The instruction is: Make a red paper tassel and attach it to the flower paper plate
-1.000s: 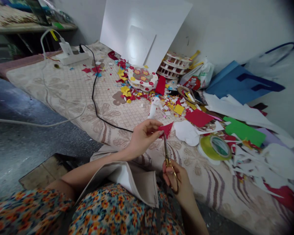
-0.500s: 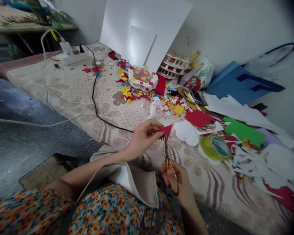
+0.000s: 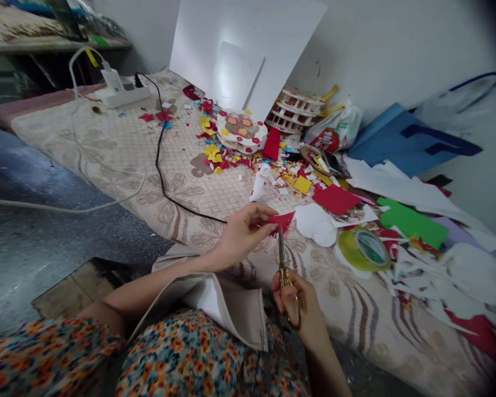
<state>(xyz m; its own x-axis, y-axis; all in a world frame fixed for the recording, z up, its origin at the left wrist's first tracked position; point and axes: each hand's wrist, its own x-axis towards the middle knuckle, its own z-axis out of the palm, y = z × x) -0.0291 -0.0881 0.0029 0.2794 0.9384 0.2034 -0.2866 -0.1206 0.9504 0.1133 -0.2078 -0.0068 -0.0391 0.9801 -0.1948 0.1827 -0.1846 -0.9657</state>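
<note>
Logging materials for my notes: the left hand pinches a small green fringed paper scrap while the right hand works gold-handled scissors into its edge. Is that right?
Not quite: the head view shows the paper scrap is red, not green. The rest stands: the left hand pinches it while the right hand works the gold-handled scissors into its edge.

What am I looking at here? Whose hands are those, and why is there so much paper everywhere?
This picture comes from a small camera worn on a person's head, looking down, so you see what that person sees. No robot here, just two bare hands. The left hand pinches a small red paper piece. The right hand holds gold-handled scissors, whose blades point up at that paper. In front lies a patterned mat scattered with red and yellow paper scraps, a green sheet, a tape roll, a black cable and a white board leaning on the wall.
</note>
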